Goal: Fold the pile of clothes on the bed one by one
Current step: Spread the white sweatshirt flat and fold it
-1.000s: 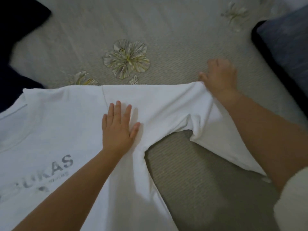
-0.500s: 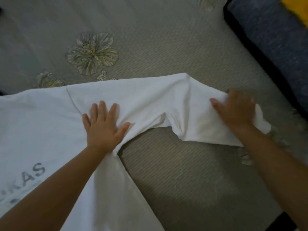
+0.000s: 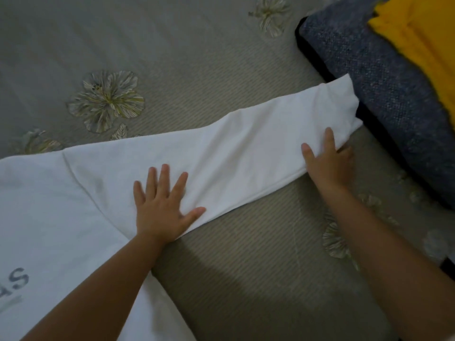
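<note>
I looked down at a white long-sleeved shirt (image 3: 73, 205) spread on the bed (image 3: 197, 57), whose grey-beige cover carried a printed flower (image 3: 105, 100) just beyond the shirt's shoulder. The shirt's body lay to my left, with part of some grey lettering (image 3: 14, 284) showing near the lower left edge of the view; I could read only the last letters. Its sleeve (image 3: 246, 153) ran out straight to the right, slanting away from me, and its cuff end reached the edge of a dark blue cushion (image 3: 369, 77) at the upper right; whether the two touched I could not tell. A yellow cloth (image 3: 423, 43) lay on top of that cushion. My left hand (image 3: 160, 207) was spread wide, palm down and fingers straight, pressing flat on the shirt where the sleeve met the body, the thumb pointing out along the sleeve's lower edge. My right hand (image 3: 327, 163) lay on the sleeve near the cuff, forefinger and thumb stretched out on the white cloth; the other fingers seemed tucked at the lower edge of the sleeve, but I could not tell whether they pinched it or merely rested there. Both forearms were bare.
</note>
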`<state>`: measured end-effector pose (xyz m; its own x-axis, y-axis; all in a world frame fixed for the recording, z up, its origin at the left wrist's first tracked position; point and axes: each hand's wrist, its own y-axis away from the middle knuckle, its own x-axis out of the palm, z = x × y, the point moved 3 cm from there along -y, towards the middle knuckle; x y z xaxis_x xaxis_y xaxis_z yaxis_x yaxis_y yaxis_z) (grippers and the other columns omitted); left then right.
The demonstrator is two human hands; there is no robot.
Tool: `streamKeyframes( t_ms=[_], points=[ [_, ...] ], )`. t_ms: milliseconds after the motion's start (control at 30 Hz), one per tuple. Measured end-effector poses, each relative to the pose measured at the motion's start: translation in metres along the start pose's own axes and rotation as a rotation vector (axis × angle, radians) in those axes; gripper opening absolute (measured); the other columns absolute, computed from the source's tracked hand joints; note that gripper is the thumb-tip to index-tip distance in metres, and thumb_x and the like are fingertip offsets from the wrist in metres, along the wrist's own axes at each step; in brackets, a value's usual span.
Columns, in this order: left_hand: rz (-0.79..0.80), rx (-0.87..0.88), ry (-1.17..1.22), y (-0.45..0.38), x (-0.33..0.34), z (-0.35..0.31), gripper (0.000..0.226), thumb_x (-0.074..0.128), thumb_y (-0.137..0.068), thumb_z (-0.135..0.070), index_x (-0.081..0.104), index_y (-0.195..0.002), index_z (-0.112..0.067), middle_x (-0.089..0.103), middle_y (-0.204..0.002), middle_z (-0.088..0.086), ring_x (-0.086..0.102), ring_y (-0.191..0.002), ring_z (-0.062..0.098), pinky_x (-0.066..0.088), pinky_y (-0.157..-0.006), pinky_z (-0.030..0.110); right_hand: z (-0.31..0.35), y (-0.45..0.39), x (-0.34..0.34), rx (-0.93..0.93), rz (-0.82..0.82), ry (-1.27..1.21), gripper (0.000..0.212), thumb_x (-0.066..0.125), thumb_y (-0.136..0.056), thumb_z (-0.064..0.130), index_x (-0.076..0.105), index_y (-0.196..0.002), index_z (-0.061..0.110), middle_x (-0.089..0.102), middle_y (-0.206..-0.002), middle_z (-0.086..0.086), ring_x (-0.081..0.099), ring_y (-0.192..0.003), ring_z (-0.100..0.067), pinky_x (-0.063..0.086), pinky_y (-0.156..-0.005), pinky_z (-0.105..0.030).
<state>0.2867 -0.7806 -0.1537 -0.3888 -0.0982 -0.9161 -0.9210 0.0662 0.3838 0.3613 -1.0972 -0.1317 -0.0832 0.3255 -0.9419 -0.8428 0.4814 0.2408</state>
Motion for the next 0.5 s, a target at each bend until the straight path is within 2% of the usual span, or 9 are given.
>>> streamKeyframes(
  t_ms=[67,133,200,267,333,400,500],
  points=[
    [-0.025,-0.002,-0.003,0.000,0.001,0.001,0.101,-0.021,-0.053,-0.087,-0.008,-0.139,-0.034,-0.012,-0.154,0.005,-0.016,-0.141,0.025,-0.018,-0.108,0.042,0.003,-0.002,0.009,0.004,0.003,-0.056,0.073,0.044,-0.085,0.060,0.013,-0.146,0.034,0.013,-0.148,-0.024,0.019,-0.134,-0.038,0.018,-0.110,-0.049],
    [-0.049,-0.002,0.002,0.000,0.003,0.001,0.100,-0.017,-0.056,-0.087,-0.004,-0.140,-0.034,-0.007,-0.155,0.005,-0.014,-0.141,0.024,-0.017,-0.108,0.040,0.012,-0.008,0.012,-0.021,-0.038,-0.143,0.075,0.050,-0.086,0.054,0.016,-0.147,0.027,0.015,-0.149,-0.022,0.016,-0.137,-0.034,0.015,-0.112,-0.047],
    [-0.075,0.009,0.020,0.000,0.003,0.001,0.101,-0.014,-0.058,-0.087,0.003,-0.141,-0.033,-0.005,-0.154,0.005,-0.014,-0.139,0.022,-0.016,-0.109,0.040,0.019,-0.013,0.016,-0.052,-0.074,-0.171,0.074,0.053,-0.087,0.047,0.020,-0.146,0.018,0.024,-0.147,-0.020,0.020,-0.136,-0.033,0.017,-0.111,-0.043],
    [-0.097,0.021,0.050,0.000,0.002,0.001,0.100,-0.015,-0.058,-0.088,0.002,-0.139,-0.033,-0.011,-0.149,0.000,-0.017,-0.136,0.018,-0.018,-0.108,0.038,0.023,-0.013,0.018,-0.120,-0.116,-0.233,0.071,0.056,-0.089,0.038,0.023,-0.145,0.011,0.032,-0.143,-0.021,0.028,-0.131,-0.034,0.020,-0.109,-0.038],
    [-0.111,0.026,0.084,0.000,-0.001,0.000,0.100,-0.019,-0.054,-0.088,-0.001,-0.137,-0.034,-0.014,-0.146,-0.002,-0.020,-0.133,0.015,-0.019,-0.107,0.036,0.024,-0.009,0.015,-0.142,-0.118,-0.362,0.072,0.059,-0.088,0.029,0.021,-0.145,0.008,0.030,-0.143,-0.022,0.030,-0.130,-0.033,0.020,-0.107,-0.030],
    [-0.114,0.030,0.096,0.000,-0.003,-0.001,0.105,-0.023,-0.049,-0.088,-0.004,-0.138,-0.035,-0.013,-0.151,0.000,-0.022,-0.134,0.015,-0.019,-0.108,0.038,0.026,-0.004,0.004,-0.156,-0.123,-0.433,0.078,0.064,-0.086,0.024,0.017,-0.146,0.008,0.026,-0.145,-0.021,0.029,-0.133,-0.030,0.019,-0.105,-0.023],
    [-0.089,0.037,0.089,0.000,-0.004,-0.002,0.118,-0.027,-0.042,-0.088,0.000,-0.145,-0.034,-0.009,-0.155,0.004,-0.017,-0.141,0.021,-0.016,-0.109,0.043,0.038,0.012,-0.026,-0.271,-0.156,-0.383,0.079,0.064,-0.086,0.021,0.013,-0.147,0.011,0.025,-0.145,-0.021,0.030,-0.132,-0.029,0.022,-0.103,-0.023]
  ],
)
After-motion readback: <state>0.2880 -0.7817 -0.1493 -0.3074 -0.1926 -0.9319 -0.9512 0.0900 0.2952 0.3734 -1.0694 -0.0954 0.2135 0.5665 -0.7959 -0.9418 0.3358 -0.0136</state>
